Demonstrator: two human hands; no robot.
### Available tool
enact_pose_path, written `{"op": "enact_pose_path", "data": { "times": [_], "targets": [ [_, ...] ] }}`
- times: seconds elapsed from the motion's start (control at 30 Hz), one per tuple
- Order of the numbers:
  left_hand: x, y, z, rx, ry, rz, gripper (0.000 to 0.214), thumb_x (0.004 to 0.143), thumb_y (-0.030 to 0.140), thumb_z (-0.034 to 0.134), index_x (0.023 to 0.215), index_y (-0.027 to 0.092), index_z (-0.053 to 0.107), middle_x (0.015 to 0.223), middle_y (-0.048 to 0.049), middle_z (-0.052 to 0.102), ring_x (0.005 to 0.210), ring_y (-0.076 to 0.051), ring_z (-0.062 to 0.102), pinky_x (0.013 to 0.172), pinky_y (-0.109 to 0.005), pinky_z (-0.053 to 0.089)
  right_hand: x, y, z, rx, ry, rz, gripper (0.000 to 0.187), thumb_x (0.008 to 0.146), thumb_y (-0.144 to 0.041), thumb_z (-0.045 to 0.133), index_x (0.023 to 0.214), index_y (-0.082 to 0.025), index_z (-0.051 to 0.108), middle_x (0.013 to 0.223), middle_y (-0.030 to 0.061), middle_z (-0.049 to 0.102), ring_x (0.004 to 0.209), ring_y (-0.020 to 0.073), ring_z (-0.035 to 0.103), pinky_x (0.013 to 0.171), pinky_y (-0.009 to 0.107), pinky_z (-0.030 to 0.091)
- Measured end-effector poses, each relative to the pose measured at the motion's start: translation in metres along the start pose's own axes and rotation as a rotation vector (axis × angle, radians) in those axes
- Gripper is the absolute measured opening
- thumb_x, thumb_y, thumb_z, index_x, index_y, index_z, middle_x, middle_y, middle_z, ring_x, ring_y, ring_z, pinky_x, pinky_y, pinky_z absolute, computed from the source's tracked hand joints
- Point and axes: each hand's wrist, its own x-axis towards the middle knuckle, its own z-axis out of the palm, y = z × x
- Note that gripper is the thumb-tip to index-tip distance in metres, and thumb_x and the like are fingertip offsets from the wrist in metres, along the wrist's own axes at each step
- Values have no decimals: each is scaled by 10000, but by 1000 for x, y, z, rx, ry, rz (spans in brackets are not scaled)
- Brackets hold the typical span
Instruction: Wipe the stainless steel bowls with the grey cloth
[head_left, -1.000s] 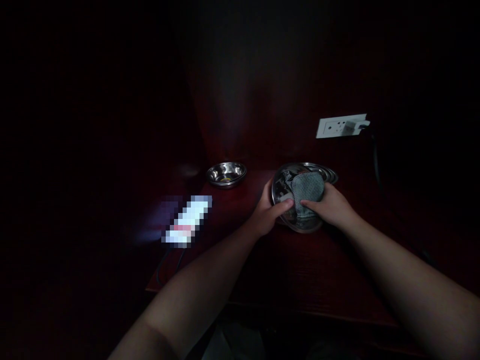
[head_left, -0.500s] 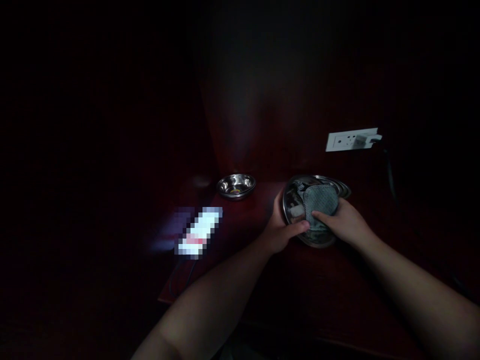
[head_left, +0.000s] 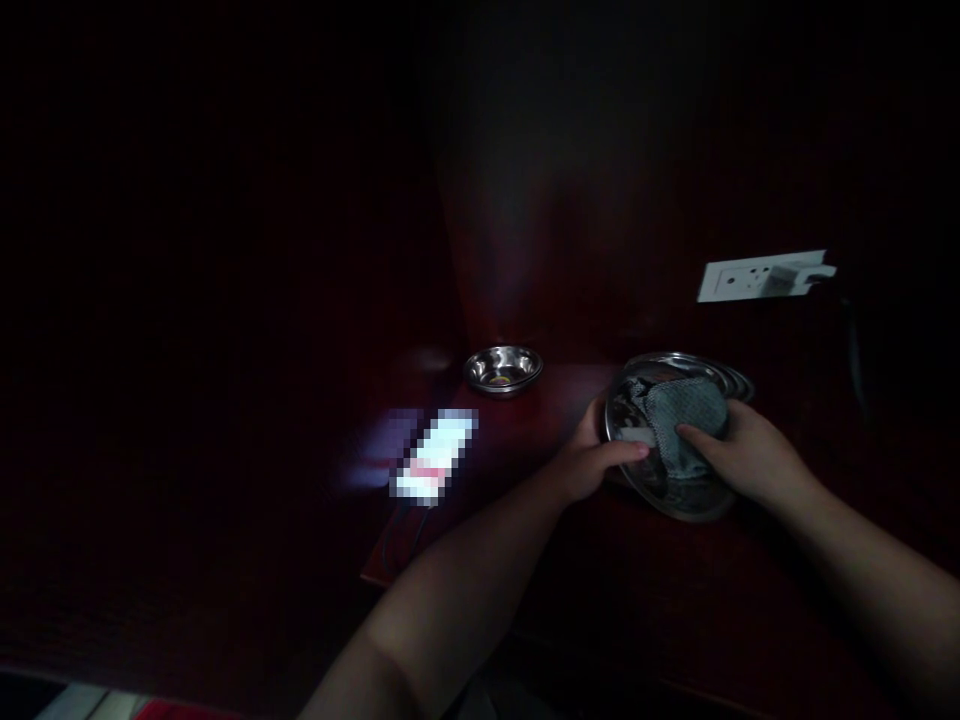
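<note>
A steel plate (head_left: 694, 500) is tilted up on a dark red table (head_left: 600, 560). My left hand (head_left: 596, 462) grips the plate's left rim, thumb across the inner face. My right hand (head_left: 746, 458) presses a grey cloth (head_left: 686, 425) against the plate's inside, fingers closed on the cloth. A second steel dish (head_left: 731, 375) lies flat just behind the tilted plate.
A small steel bowl (head_left: 502, 368) sits at the back of the table, left of the plate. A lit phone (head_left: 435, 455) lies near the table's left edge, a cable under it. A white wall socket (head_left: 761, 276) with a plug and dark cord is at the upper right. The room is very dark.
The view has swung left, so everything sits further right in the frame. Both hands keep their hold on plate and cloth; the cloth has shifted slightly over the plate's inside.
</note>
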Motion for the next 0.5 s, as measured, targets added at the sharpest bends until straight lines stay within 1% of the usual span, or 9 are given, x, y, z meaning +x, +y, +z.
{"op": "enact_pose_path", "data": {
  "times": [0.17, 0.33, 0.5],
  "targets": [
    [0, 1, -1, 8, -26, -24, 790, 568, 249, 719, 1297, 219, 416, 1226, -114, 551, 1098, -315, 516, 884, -454, 424, -2, 0, -1, -82, 35, -22, 375, 724, -416, 595, 1014, -182, 556, 968, 131, 653, 874, 296, 635, 729, 399, 509],
    [1, 0, -6, 16, -58, -64, 757, 571, 257, 715, 1277, 229, 444, 1194, -107, 572, 1057, -310, 540, 859, -455, 436, -1, 3, -1, -82, 41, -77, 357, 720, -416, 600, 1007, -208, 558, 944, 124, 653, 849, 312, 634, 712, 422, 514],
    [2, -7, -12, -5, -108, -113, 714, 600, 290, 698, 1267, 233, 450, 1172, -117, 582, 951, -291, 589, 761, -432, 474, -4, -1, -5, -93, 27, -118, 329, 723, -412, 594, 972, -200, 562, 915, 115, 656, 832, 296, 635, 698, 394, 505]
  ]
}}
